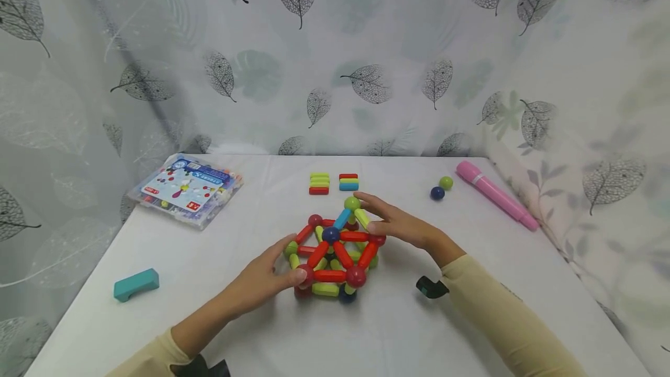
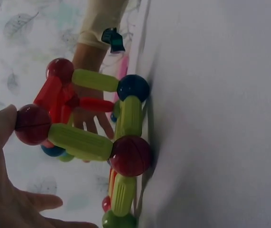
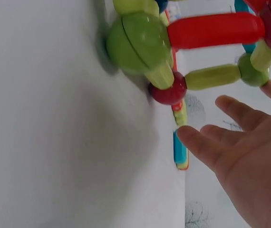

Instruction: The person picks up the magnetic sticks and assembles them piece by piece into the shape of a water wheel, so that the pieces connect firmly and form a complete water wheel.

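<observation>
The frame (image 1: 335,252) of smooth plastic rods and glossy balls is sitting mid-table (image 1: 366,336), with white cloth lying open toward the near edge and both sides. The left hand (image 1: 262,281) is resting spread against its near-left corner, thumb tip touching a dark red ball (image 1: 305,275), fingers straight and clamping nothing. The right hand (image 1: 400,224) is reaching over the far-right side, fingers loosely extended beside a green ball (image 1: 352,203), gripping nothing. Two rod stacks (image 1: 333,183) are lying behind, two loose balls (image 1: 441,188) and a pink pen (image 1: 494,194) far right, a box (image 1: 185,189) far left, a teal block (image 1: 136,284) near the left edge. The left wrist view is showing ribbed green rods (image 2: 81,141) on the lower tier, which is partly hidden from the head camera.
</observation>
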Demonstrator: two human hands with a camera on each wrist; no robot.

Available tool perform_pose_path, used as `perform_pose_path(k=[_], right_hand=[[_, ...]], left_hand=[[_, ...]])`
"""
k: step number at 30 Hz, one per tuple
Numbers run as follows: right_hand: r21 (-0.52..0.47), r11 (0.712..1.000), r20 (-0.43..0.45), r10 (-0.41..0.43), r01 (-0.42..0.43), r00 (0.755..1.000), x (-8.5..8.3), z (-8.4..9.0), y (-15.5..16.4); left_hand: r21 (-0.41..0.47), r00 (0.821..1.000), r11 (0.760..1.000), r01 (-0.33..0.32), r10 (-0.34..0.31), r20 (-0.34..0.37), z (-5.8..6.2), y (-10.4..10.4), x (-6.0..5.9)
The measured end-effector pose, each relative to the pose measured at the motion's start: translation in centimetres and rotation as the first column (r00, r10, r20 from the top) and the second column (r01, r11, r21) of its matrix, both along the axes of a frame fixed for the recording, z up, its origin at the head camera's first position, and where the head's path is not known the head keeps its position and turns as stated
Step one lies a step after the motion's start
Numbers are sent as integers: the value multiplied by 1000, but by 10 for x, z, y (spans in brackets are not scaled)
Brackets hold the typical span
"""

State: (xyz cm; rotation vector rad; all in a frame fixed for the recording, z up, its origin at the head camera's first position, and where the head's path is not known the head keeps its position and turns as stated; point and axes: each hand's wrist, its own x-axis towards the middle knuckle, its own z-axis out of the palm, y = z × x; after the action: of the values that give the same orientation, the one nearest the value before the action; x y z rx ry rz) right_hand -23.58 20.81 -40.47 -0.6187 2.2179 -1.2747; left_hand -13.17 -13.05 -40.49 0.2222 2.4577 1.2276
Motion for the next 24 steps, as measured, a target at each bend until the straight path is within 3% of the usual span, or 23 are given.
perform_pose_path(k=[8,14,19,24], right_hand=[[-36,999,-35,39,-40,999,10,0,23],[-1,998,-115,-56,56,992,29,0,31],[32,990,-230,-126,137,965,48,0,31],[63,985,-313,-134,161,940,64,4,31]], left_hand=[[-32,993,996,79,-81,-90,-1,-18,-25],[-29,987,996,81,-84,-138,1,-26,-45],[-27,980,997,70,-74,-185,2,-30,-62],[-22,976,998,66,-69,-206,2,-31,-74]])
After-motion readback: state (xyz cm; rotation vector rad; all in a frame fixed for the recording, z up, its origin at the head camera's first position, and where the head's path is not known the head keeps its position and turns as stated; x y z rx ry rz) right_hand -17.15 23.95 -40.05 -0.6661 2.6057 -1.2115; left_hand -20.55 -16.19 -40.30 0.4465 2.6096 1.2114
